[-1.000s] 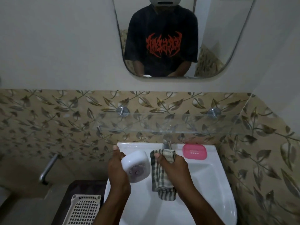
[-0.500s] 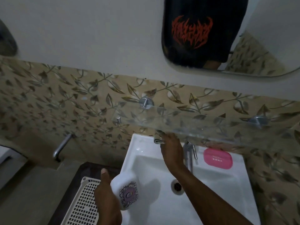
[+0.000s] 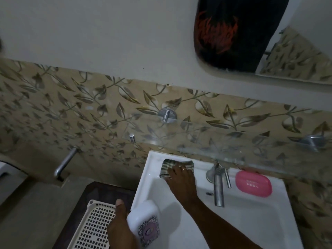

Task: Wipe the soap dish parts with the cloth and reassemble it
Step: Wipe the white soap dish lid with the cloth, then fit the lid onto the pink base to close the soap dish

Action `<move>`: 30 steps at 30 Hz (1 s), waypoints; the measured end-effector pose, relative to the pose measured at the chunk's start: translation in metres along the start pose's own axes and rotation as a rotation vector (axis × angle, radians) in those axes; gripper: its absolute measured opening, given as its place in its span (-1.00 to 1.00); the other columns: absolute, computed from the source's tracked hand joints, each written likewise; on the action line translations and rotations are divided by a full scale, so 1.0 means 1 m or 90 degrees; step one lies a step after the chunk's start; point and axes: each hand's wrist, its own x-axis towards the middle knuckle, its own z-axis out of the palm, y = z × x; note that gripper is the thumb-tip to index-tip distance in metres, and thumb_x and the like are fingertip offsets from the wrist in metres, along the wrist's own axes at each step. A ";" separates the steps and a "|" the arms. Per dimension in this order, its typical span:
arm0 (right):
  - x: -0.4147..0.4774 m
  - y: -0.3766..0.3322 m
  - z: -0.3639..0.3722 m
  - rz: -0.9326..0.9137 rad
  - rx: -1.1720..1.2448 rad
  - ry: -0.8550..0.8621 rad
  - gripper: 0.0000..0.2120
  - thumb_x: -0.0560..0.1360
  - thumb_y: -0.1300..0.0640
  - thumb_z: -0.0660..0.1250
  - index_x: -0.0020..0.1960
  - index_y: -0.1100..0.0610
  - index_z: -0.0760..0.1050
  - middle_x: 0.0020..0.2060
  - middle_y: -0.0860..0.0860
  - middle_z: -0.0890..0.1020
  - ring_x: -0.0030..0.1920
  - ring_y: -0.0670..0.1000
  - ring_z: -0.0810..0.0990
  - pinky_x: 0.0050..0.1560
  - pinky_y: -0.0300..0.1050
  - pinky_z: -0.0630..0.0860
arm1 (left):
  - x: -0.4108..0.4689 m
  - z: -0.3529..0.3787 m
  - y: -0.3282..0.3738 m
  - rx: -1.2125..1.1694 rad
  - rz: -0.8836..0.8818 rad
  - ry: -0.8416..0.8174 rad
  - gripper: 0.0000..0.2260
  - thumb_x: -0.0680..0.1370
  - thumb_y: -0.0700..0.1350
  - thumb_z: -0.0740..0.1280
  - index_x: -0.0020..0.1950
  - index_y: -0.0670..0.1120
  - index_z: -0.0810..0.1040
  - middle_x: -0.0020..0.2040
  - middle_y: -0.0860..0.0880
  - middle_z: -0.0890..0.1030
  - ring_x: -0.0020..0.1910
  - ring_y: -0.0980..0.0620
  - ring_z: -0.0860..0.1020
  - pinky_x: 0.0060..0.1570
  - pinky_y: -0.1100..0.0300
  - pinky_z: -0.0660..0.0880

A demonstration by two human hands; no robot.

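Head view: bathroom, dim light, camera tilted. White ceramic washbasin (image 3: 255, 218), glossy and squarish, fixed to a wall that is plain grey above and beige leaf-pattern tile (image 3: 71, 112) below. Clear glass shelf (image 3: 224, 137) on chrome pegs runs just above the basin's back edge. Rounded mirror (image 3: 269, 42) at upper right reflects a black shirt with a red print. Chrome tap (image 3: 218, 186), a straight cylinder spout with a thin lever, stands at the basin's back ledge; a pink oval soap dish part (image 3: 253, 183), smooth plastic, lies on the ledge just right of it. Left of the basin, a bent metal pipe (image 3: 64, 162) comes out of the wall over a grey concrete ledge; lower down, a cream plastic basket (image 3: 93, 229) with a square grid mesh sits on a dark surface. Right hand (image 3: 181, 178) is flat, fingers spread, pressing the striped green-and-white cloth (image 3: 168, 167) onto the basin's back-left ledge; ring on one finger. Left hand (image 3: 120, 230) grips a white rounded soap dish shell (image 3: 143, 218), glossy, with a purple round emblem, held over the basin's front-left rim beside the basket.
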 end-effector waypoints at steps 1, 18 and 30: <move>-0.001 -0.003 -0.005 0.006 0.004 -0.010 -0.74 0.36 -0.13 0.45 -0.09 0.03 0.58 -0.17 0.00 0.61 -0.21 0.09 0.58 -0.20 -0.01 0.50 | -0.002 0.005 0.005 -0.044 -0.026 0.006 -0.45 0.57 0.19 0.27 -0.36 -0.27 0.49 -0.31 -0.25 0.51 -0.32 -0.15 0.44 -0.08 0.06 0.33; -0.146 0.009 -0.187 0.324 0.748 0.036 -0.24 0.23 -0.23 0.57 0.36 -0.23 0.36 0.20 -0.31 0.53 0.20 -0.28 0.53 0.19 -0.26 0.51 | -0.110 0.076 -0.002 -0.008 0.031 -0.412 -0.64 0.66 0.13 0.11 -0.10 -0.10 0.51 -0.18 -0.13 0.59 -0.25 -0.11 0.57 -0.24 0.11 0.48; -0.211 0.119 -0.189 0.596 0.662 0.086 0.02 0.11 -0.35 0.49 0.46 -0.10 0.19 0.30 -0.16 0.45 0.28 -0.10 0.46 0.25 -0.10 0.50 | -0.176 0.183 -0.061 0.222 0.116 -0.620 -0.66 0.61 0.09 0.24 0.05 -0.14 0.66 -0.06 -0.17 0.72 -0.03 -0.20 0.68 0.01 -0.07 0.62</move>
